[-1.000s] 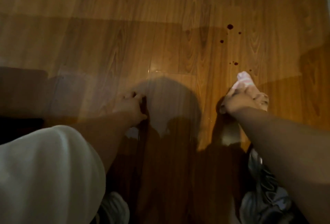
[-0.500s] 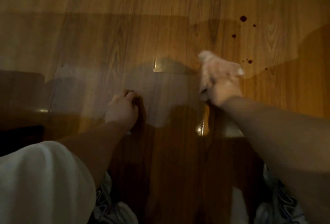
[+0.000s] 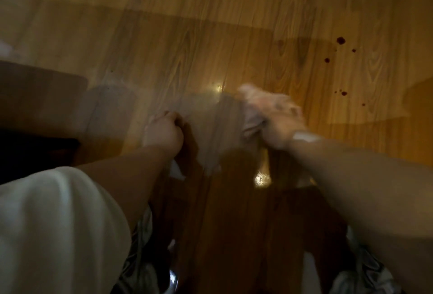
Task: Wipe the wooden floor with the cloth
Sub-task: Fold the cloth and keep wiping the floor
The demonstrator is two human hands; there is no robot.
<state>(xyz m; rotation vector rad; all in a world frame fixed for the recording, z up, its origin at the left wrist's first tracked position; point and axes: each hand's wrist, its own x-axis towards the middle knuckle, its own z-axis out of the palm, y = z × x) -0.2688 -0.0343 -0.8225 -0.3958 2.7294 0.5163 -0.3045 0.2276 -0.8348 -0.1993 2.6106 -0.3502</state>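
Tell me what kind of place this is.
Likely a room in a home: a wood-grain plank floor, dark red spots on it, and a right hand gripping a cloth down low.

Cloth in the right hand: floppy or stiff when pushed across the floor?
Likely floppy: the cloth sits crumpled in folds under the right hand. Probably light: one hand alone grips it. Should slide easily on the glossy wooden floor.

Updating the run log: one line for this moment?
right hand grips cloth | left hand on wooden floor | dark spots unwiped
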